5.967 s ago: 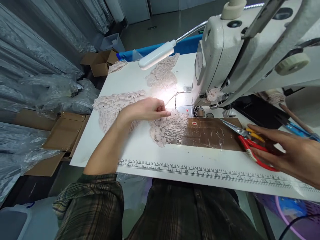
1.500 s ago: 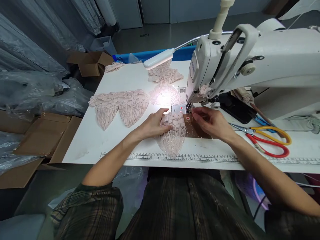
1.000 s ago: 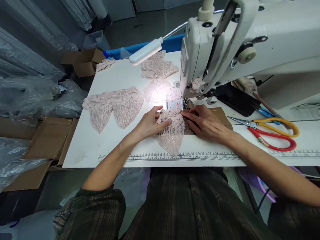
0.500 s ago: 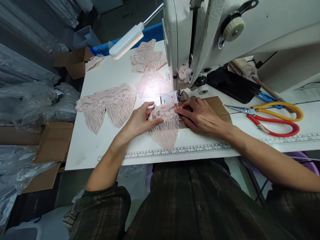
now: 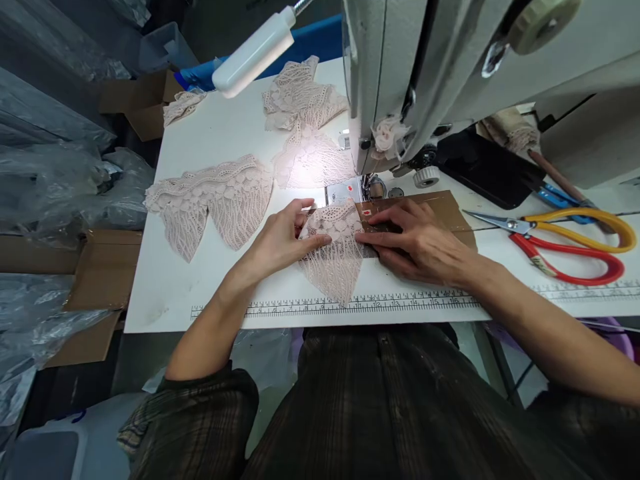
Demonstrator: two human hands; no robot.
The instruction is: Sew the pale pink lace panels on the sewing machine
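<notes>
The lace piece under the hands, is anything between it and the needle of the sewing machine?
Nothing visible. The lace piece lies flat under the left hand and right hand, its top edge just short of the presser foot. Only the bare metal plate lies between them.

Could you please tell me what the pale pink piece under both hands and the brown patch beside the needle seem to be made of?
The pale pink lace piece looks like soft openwork textile, matte: holes and wavy ribs show the white table through. The brown patch looks like glossy tape or film stuck flat on the white table, judging by its glare streaks; which, I cannot tell.
</notes>
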